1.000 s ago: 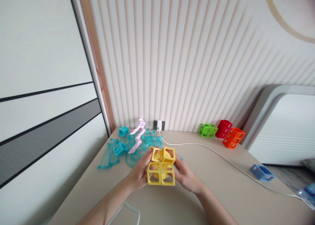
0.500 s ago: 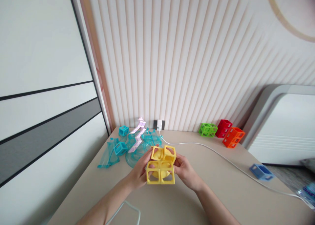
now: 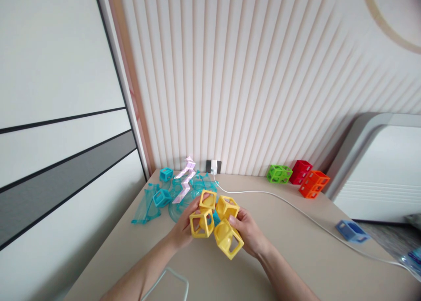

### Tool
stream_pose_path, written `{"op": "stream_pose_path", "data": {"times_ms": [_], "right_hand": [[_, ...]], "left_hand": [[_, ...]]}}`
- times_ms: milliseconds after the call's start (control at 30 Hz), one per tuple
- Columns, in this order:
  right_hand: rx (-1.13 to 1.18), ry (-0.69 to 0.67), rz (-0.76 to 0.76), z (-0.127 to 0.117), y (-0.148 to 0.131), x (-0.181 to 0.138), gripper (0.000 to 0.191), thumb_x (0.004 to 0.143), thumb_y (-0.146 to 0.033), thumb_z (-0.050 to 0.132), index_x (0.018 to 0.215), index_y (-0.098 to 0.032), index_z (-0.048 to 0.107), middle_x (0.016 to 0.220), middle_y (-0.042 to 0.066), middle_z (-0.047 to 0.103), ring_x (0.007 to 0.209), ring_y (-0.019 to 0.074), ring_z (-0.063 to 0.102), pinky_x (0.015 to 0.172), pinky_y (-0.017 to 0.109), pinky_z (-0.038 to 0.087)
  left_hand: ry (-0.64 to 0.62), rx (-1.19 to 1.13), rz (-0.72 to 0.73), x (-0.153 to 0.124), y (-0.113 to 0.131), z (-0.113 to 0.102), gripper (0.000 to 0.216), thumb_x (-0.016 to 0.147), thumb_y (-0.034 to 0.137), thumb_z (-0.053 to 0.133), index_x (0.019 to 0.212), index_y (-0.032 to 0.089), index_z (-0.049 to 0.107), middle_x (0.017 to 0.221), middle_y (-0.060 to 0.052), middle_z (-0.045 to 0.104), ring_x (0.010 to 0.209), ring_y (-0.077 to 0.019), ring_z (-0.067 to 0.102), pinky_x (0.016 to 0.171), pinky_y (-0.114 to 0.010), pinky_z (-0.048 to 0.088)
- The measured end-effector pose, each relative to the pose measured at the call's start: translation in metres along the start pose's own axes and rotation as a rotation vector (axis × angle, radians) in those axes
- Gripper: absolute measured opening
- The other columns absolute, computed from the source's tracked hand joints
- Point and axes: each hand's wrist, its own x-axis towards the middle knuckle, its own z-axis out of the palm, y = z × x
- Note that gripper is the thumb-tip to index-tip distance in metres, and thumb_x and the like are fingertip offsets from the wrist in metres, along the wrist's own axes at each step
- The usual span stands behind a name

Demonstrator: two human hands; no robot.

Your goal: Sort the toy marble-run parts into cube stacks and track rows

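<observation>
My left hand [image 3: 183, 229] is closed around the left pair of yellow open-frame cube blocks [image 3: 201, 224]. On the other side my right hand [image 3: 250, 234] grips the right pair of yellow cube blocks [image 3: 226, 238], its thumb lying on their frame. A gap opens between the two pairs, and teal shows through it. Whether the pairs still touch at the far end, I cannot tell. Both are held above the table [image 3: 263, 217]; most of the left fingers are hidden behind the blocks.
Teal clear plastic pieces [image 3: 146, 206], teal cubes [image 3: 162, 198] and a pale pink zigzag piece [image 3: 186, 182] lie back left. Green [image 3: 279, 173], red [image 3: 300, 172] and orange blocks [image 3: 314, 184] stand back right, a blue block [image 3: 352, 231] nearer. A white cable [image 3: 279, 196] crosses the table.
The yellow blocks, one compact cluster before, have swung apart into a left and a right pair with a gap between them. The right pair has tilted.
</observation>
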Motion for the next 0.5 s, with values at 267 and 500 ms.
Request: {"op": "stream_pose_path", "data": {"times_ms": [267, 500], "right_hand": [[0.081, 0.167, -0.078, -0.005, -0.010, 0.006, 0.044, 0.073, -0.046, 0.083, 0.104, -0.018, 0.073, 0.097, 0.008, 0.076, 0.079, 0.0227, 0.072, 0.073, 0.034, 0.055], [0.055, 0.298, -0.131, -0.013, -0.005, 0.012, 0.038, 0.073, -0.045, 0.083, 0.097, -0.018, 0.071, 0.080, 0.004, 0.074, 0.068, 0.0185, 0.067, 0.067, 0.029, 0.051]], "left_hand": [[0.253, -0.260, -0.035, 0.003, -0.013, -0.006, 0.064, 0.087, 0.056, 0.063, 0.140, 0.025, 0.049, 0.104, -0.008, 0.072, 0.088, -0.0233, 0.070, 0.077, -0.034, 0.057], [0.536, -0.382, 0.139, 0.015, -0.013, -0.018, 0.057, 0.084, 0.052, 0.068, 0.133, 0.028, 0.051, 0.104, -0.005, 0.071, 0.093, -0.0222, 0.070, 0.077, -0.034, 0.058]]}}
